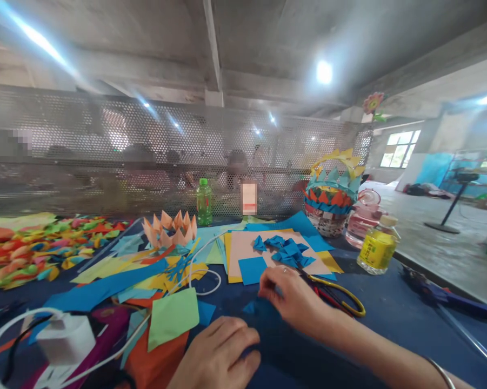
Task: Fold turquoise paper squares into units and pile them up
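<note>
My left hand [220, 351] rests low on the dark blue table [389, 319], fingers curled and pressing on a blue paper piece [253, 309]. My right hand [294, 297] reaches in from the right and pinches the same blue paper at its far edge. Just beyond lie a blue paper square [253, 269] and a pile of small folded blue pieces [288, 250] on a pink sheet [243, 248]. Scissors with yellow and red handles [338, 296] lie right of my right hand.
Loose coloured sheets cover the left of the table, with an orange paper crown [171, 227], a white charger and cable [65, 340], a green bottle [204, 201], a paper basket [331, 202], a yellow-labelled jar [378, 246] and a glue gun [441, 294]. A perforated metal screen [166, 156] stands behind.
</note>
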The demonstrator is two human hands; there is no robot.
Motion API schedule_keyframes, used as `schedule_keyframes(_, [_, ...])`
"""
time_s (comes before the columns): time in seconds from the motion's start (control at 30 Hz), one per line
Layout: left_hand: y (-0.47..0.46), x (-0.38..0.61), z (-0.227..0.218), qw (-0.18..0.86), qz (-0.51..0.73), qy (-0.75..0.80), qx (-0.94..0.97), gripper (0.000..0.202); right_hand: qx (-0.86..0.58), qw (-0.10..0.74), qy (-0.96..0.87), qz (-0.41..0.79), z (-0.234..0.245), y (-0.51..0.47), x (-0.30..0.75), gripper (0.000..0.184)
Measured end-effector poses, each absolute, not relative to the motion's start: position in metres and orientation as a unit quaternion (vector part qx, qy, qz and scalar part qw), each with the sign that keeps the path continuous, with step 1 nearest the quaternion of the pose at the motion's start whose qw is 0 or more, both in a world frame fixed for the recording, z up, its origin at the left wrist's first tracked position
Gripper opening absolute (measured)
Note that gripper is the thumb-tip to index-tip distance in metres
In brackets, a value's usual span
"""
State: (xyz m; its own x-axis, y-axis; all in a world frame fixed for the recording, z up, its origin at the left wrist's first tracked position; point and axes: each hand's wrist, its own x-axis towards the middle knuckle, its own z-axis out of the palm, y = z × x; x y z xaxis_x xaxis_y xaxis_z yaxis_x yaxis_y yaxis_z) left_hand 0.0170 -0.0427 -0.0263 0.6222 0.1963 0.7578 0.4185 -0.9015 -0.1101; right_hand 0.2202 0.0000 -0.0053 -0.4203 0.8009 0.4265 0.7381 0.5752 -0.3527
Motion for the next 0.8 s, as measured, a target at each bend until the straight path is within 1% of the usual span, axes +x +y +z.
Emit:
schedule_keyframes(0.07, [-0.045, 0.015, -0.025, 0.128, -0.38, -0.184, -0.897, 0.03, -0.483, 0.287, -0.827, 0.027, 0.012, 0.019, 0.233, 0.011])
schedule_keyframes(0.17, [-0.047, 0.013, -0.022, 0.117, -0.4, -0.173, -0.893, 0.03, -0.527, 0.288, -0.799, -0.01, 0.035, 0.057, 0.255, 0.013])
schedule_keyframes(0.27, [-0.049, 0.013, -0.019, 0.092, -0.388, -0.191, -0.897, 0.031, -0.578, 0.26, -0.773, -0.045, 0.043, 0.083, 0.268, 0.012])
schedule_keyframes(0.37, [-0.049, 0.014, -0.02, 0.078, -0.389, -0.194, -0.897, 0.033, -0.581, 0.223, -0.779, -0.071, 0.037, 0.086, 0.262, 0.021])
schedule_keyframes(0.53, [-0.047, 0.015, -0.02, 0.055, -0.377, -0.191, -0.905, 0.031, -0.538, 0.15, -0.827, -0.06, 0.017, 0.074, 0.237, 0.017])
schedule_keyframes(0.67, [-0.045, 0.015, -0.022, 0.063, -0.382, -0.192, -0.902, 0.032, -0.541, 0.138, -0.828, -0.054, 0.009, 0.078, 0.234, 0.021])
schedule_keyframes(0.8, [-0.04, 0.013, -0.026, 0.044, -0.352, -0.163, -0.921, 0.028, -0.511, 0.131, -0.849, -0.021, -0.001, 0.081, 0.236, 0.017])
